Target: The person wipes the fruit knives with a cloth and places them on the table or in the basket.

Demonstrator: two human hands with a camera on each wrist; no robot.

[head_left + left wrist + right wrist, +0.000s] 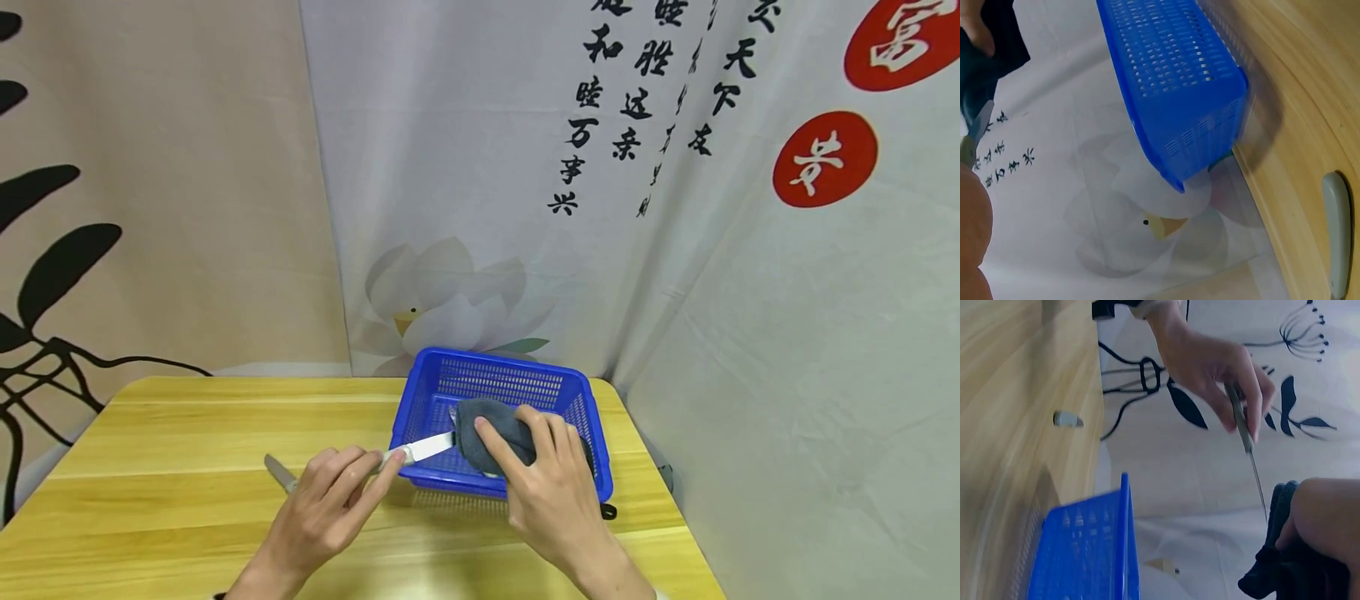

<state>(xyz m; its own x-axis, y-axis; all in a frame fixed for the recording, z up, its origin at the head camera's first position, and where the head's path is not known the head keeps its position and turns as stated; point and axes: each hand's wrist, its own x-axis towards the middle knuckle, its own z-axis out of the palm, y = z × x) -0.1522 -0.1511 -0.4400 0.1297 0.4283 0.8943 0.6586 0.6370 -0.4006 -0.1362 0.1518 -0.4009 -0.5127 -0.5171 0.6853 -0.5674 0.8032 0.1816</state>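
Head feed first: I've got the left hand (326, 504) pinching the knife (432, 447) by its pale handle, blade pointing right. Right hand (555, 492) grips the dark cloth (487, 417), bunched, thumb across its near side. Neither of my hands is spread wide. Blade reaches the cloth's left edge; I can't tell from any feed whether steel touches fabric.

From the head, knife and cloth look as if they sit in the blue basket (498, 379). Both wrist feeds correct me: they're held up above its rim. Only the head feed gives me the basket's inside, with something shiny just left of the cloth and something dark by the right wall, both too covered to name. A black loop (608, 512) shows there too, just outside the near right corner.

Other knife (279, 472) lies on the surface (225, 517), left of the basket. Head gives me its blade, the rest behind my left hand; left wrist gives me its grey-green handle (1337, 231), blade cut off by the frame.
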